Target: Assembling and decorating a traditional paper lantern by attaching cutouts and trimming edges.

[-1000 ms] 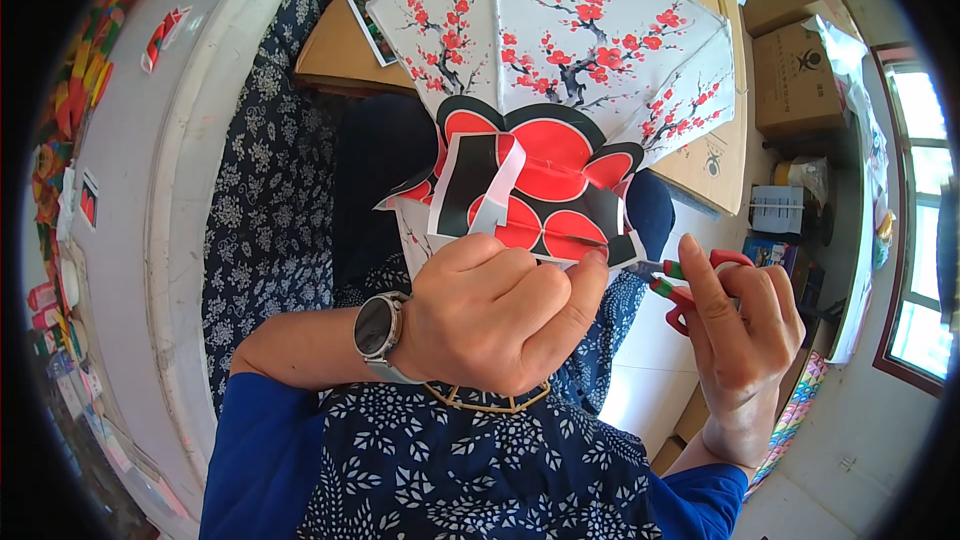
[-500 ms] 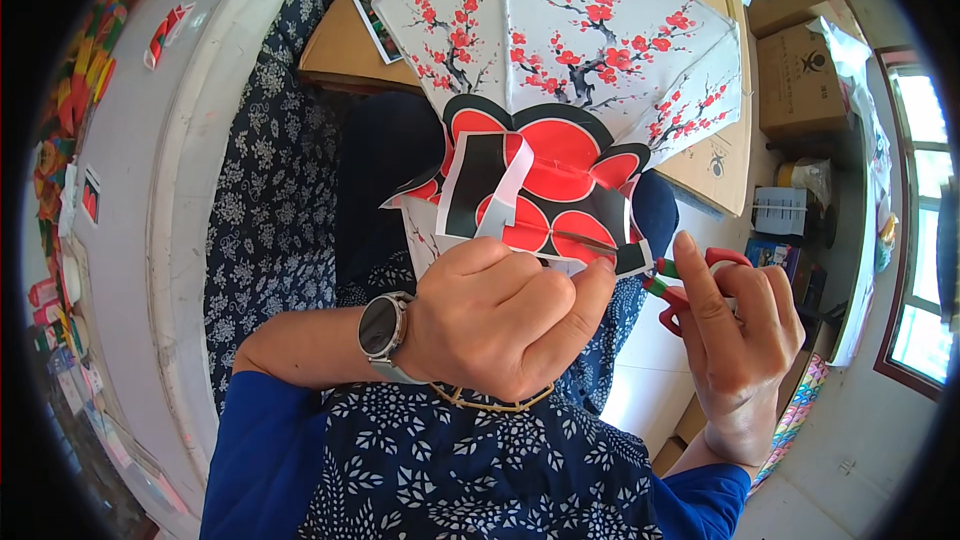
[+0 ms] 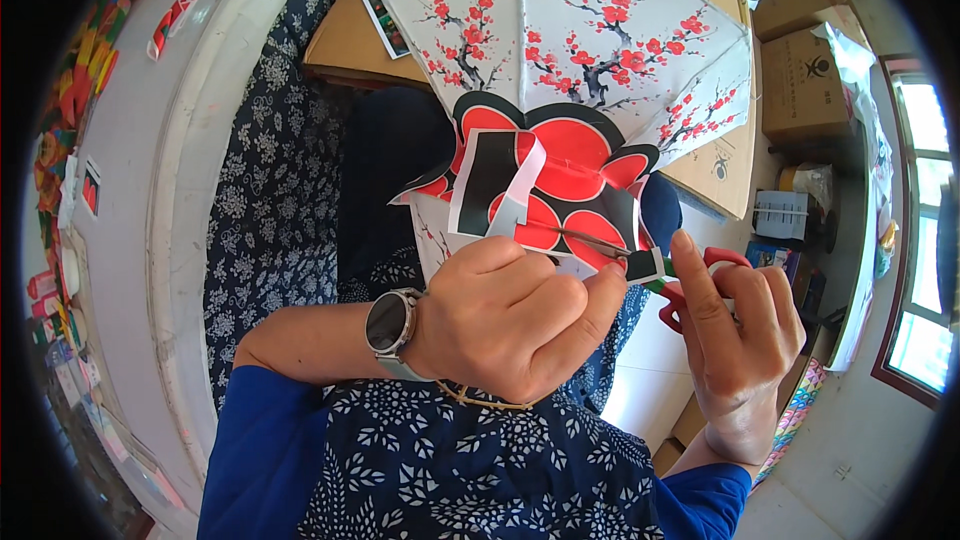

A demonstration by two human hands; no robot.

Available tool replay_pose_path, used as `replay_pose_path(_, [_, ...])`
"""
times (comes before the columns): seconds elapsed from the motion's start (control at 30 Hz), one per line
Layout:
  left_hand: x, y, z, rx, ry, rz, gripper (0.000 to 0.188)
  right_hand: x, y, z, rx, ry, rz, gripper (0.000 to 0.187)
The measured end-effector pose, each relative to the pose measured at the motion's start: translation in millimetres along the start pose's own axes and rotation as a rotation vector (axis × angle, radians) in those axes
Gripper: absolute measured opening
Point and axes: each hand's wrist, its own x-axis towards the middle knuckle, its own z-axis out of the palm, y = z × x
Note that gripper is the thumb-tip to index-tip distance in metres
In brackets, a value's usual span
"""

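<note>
My left hand, wearing a watch, is closed with thumb and fingers pinching the lower edge of a red-and-black printed sheet. Whether it is paper or cloth I cannot tell. Scissors with red and green handles are in my right hand, fingers through the loops. Their blades point left across the sheet's red ovals, close to my left thumb. A narrow pale strip curls up from the sheet. Beyond it spreads a white ribbed panel printed with red blossoms on dark branches.
Cardboard boxes stand at the far right, beside a window. Another carton lies under the blossom panel, with a printed picture on it. A pale ledge and colourful items run along the left.
The scissor blades reach farther left over the red ovals. The view has shifted slightly, so the sheet and panel sit a little farther right. Both hands keep their grips.
</note>
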Motion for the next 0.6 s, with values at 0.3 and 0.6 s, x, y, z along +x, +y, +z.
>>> replay_pose_path(0.3, [2.0, 3.1, 5.7, -0.009, 0.086, -0.074, 0.022, 7.5, -3.3, -1.0, -0.006, -0.007, -0.017, 0.058])
replay_pose_path(0.6, [1.1, 2.0, 4.9, -0.045, 0.060, -0.036, 0.045, 9.8, -5.0, 0.1, 0.009, -0.018, -0.026, 0.058])
